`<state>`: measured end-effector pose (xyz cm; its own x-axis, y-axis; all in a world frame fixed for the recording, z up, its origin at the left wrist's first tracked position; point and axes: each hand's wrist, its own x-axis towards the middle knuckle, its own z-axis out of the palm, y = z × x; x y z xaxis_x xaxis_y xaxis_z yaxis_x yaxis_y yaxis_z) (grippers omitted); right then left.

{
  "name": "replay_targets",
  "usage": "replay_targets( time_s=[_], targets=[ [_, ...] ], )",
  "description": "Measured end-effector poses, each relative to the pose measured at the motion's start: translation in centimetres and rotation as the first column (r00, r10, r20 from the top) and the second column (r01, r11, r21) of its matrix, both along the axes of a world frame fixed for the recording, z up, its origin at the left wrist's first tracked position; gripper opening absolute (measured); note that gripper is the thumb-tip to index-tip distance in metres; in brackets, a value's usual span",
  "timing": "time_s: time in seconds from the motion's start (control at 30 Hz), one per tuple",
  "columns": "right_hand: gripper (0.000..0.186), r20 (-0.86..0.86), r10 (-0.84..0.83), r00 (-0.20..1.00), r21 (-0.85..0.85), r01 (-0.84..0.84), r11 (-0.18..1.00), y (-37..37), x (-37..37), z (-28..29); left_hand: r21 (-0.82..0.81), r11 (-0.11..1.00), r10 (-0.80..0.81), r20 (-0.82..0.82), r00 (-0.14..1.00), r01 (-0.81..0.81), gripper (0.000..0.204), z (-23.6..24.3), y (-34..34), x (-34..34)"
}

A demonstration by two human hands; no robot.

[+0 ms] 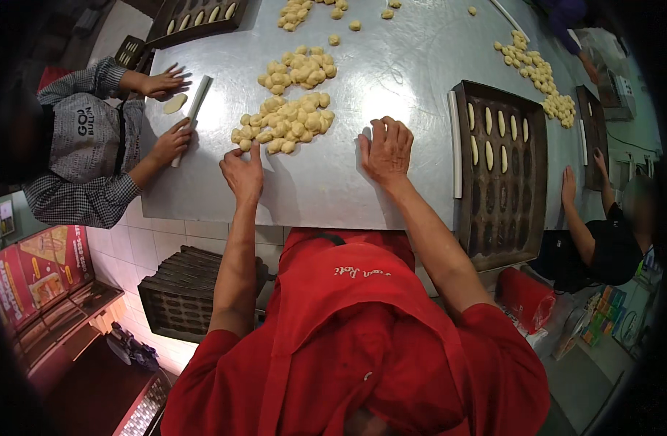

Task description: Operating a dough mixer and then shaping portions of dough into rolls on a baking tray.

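My left hand (242, 173) is at the near-left edge of a heap of dough balls (295, 120), its fingers closed round a ball at the pile's edge. My right hand (383, 152) rests on the metal table (399, 206) to the right, palm down, fingers bent and apart, with no dough visible in it. A second heap (297, 69) lies beyond the first. To my right, a dark moulded tray (502, 218) holds rows of elongated dough pieces (502, 123) in its upper part, beside a pale rod (455, 145).
A co-worker (94, 145) on the left holds a rolling pin (192, 120) beside flattened dough (175, 103). At far right are another worker (609, 240), more dough balls (558, 105) and a tray (593, 131). Stacked trays (184, 294) sit below the table. Another filled tray (195, 18) is at top left.
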<state>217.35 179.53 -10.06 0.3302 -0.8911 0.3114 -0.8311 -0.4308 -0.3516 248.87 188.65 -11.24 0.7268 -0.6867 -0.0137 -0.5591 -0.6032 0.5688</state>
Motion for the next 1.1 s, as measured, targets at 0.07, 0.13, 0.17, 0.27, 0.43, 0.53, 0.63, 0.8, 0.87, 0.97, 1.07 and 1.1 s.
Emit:
replay_targets(
  time_s=[0.07,0.13,0.17,0.27,0.43,0.53,0.63,0.8,0.87,0.97,1.07,1.1],
  targets=[
    [0.051,0.09,0.064,0.994,0.075,-0.071,0.995,1.7,-0.6,0.0,-0.042,0.999,-0.015,0.03,0.999,0.016,0.048,-0.3,-0.6,1.0],
    [0.043,0.243,0.182,0.953,0.121,-0.216,0.969,3.9,-2.2,0.7,-0.08,0.996,-0.043,0.051,0.998,0.047,0.045,0.2,-0.7,0.7],
    [0.043,0.238,0.166,0.957,0.125,-0.2,0.972,4.8,-3.4,1.2,-0.006,0.995,-0.096,-0.059,0.994,0.095,0.042,1.1,0.0,0.1],
    [0.039,0.158,0.114,0.981,0.156,-0.139,0.978,6.7,-7.2,1.7,0.056,0.929,-0.332,-0.317,0.889,0.367,0.032,2.1,3.0,-3.5],
    [0.021,0.278,-0.029,0.96,0.154,-0.015,0.988,5.0,-10.5,2.5,-0.221,0.92,-0.385,-0.664,0.641,0.324,0.018,3.2,3.8,-11.8],
    [0.015,0.409,-0.42,0.81,0.339,0.293,0.894,1.8,-15.4,6.6,-0.157,0.882,-0.443,-0.594,0.671,0.444,0.022,3.2,2.8,-12.7],
    [0.032,0.697,-0.461,0.55,0.161,0.506,0.847,-1.5,-24.3,9.2,-0.115,0.865,-0.471,-0.52,0.713,0.488,0.023,3.9,1.3,-13.8],
    [0.041,0.423,-0.698,0.578,-0.129,0.801,0.585,-4.2,-36.5,5.6,-0.253,0.847,-0.52,-0.573,0.633,0.467,0.022,2.2,-0.1,-14.5],
    [0.038,0.039,-0.781,0.623,0.063,0.779,0.624,-2.8,-39.0,1.8,-0.281,0.841,-0.534,-0.568,0.626,0.462,0.023,2.2,-0.7,-15.1],
    [0.035,-0.117,-0.585,0.802,-0.118,0.574,0.81,-1.7,-30.7,4.5,-0.217,0.897,-0.435,-0.585,0.684,0.385,0.023,2.6,-0.4,-16.5],
    [0.041,0.233,-0.241,0.942,0.004,0.246,0.969,0.9,-19.0,3.6,-0.238,0.82,-0.563,-0.507,0.653,0.521,0.033,1.8,-2.0,-19.4],
    [0.043,0.31,-0.109,0.945,-0.03,0.124,0.992,1.3,-15.6,3.8,-0.263,0.79,-0.601,-0.505,0.619,0.553,0.04,0.9,-2.8,-20.2]
  ],
)
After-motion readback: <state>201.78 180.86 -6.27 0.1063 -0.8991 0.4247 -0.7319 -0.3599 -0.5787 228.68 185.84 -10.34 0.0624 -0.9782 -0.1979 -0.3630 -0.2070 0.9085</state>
